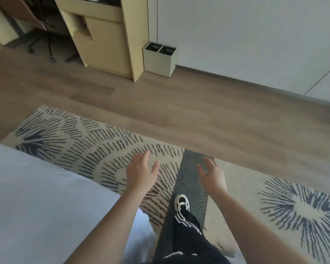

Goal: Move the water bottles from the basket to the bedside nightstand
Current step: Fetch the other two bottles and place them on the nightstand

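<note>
My left hand and my right hand are both held out in front of me at waist height, palms facing each other, fingers apart, holding nothing. They hang over a patterned rug. No water bottle, basket or nightstand is in view. One of my feet, in a black and white shoe, is stepping forward on the rug's grey band.
A white bed fills the lower left. A light wood cabinet stands at the back, with a small two-compartment bin beside it against the white wall. An office chair is at the far left. Wood floor lies ahead.
</note>
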Demonstrator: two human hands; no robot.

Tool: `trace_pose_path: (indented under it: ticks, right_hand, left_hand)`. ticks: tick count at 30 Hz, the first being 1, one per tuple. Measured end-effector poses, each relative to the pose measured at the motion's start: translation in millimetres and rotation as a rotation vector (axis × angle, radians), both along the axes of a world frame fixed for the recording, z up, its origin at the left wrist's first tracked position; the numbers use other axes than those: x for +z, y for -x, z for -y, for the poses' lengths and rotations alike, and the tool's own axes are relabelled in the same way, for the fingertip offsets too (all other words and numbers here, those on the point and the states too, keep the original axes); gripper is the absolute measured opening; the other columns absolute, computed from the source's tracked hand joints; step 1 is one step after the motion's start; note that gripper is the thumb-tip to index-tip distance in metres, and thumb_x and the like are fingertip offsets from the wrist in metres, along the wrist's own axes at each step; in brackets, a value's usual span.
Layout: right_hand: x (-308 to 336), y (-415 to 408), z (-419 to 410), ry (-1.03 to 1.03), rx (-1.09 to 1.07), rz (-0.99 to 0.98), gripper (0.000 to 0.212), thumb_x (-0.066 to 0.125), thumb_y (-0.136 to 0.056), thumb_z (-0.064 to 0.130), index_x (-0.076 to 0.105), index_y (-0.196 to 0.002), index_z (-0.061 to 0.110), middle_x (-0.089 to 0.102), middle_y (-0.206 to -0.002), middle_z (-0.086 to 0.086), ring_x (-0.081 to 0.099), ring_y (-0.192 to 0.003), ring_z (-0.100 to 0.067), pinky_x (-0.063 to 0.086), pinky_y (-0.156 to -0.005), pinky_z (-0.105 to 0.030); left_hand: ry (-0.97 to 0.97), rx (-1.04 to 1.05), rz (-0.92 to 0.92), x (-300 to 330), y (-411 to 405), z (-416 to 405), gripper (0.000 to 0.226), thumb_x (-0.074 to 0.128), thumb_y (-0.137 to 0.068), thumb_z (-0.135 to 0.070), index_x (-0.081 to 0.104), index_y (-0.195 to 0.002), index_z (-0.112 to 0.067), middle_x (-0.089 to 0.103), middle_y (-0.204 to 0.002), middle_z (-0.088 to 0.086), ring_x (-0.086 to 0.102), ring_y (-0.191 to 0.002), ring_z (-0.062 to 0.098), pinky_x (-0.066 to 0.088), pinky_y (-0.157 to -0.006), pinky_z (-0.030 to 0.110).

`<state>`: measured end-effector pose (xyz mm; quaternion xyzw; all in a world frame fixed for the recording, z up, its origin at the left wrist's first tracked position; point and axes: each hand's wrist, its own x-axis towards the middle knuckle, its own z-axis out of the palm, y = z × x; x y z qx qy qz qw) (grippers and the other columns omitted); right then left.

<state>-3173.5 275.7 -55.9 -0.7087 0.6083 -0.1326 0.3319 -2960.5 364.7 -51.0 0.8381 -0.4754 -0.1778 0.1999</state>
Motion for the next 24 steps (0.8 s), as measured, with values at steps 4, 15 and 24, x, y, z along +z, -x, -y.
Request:
trace_pose_path:
  ticks: [4, 15, 24]
  right_hand:
    - [16, -56, 121, 0.070, 0.162, -0.021, 0.043, 0.049, -0.096, 0.034, 0.049, -0.137, 0.018, 0.050, -0.141, -0.003, 0.046, -0.127, -0.024, 0.041, -0.100, -0.035]
    - [41, -293, 261, 0.073, 0.604, 0.129, 0.040, 0.048, -0.096, 0.029, 0.051, -0.135, 0.018, 0.051, -0.138, 0.000, 0.043, -0.129, -0.020, 0.036, -0.101, -0.028]
    - [24, -516, 350, 0.046, 0.748, 0.093, 0.041, 0.048, -0.096, 0.029, 0.052, -0.132, 0.012, 0.053, -0.137, -0.006, 0.048, -0.126, -0.025, 0.038, -0.096, -0.029]
  left_hand:
    - [-0.009, 0.130, 0.004, 12, -39, 90, 0.063, 0.041, -0.095, -0.052, 0.033, -0.147, -0.018, 0.036, -0.153, 0.002, 0.029, -0.142, 0.019, 0.027, -0.115, 0.041]
    - [0.020, 0.503, 0.015, 38, -186, 188, 0.062, 0.040, -0.095, -0.051, 0.031, -0.148, -0.020, 0.035, -0.153, 0.000, 0.027, -0.143, 0.016, 0.028, -0.114, 0.045]
    - [-0.017, 0.696, -0.026, 33, -396, 240, 0.062, 0.038, -0.095, -0.051, 0.027, -0.149, -0.022, 0.028, -0.156, 0.001, 0.020, -0.145, 0.019, 0.022, -0.116, 0.047]
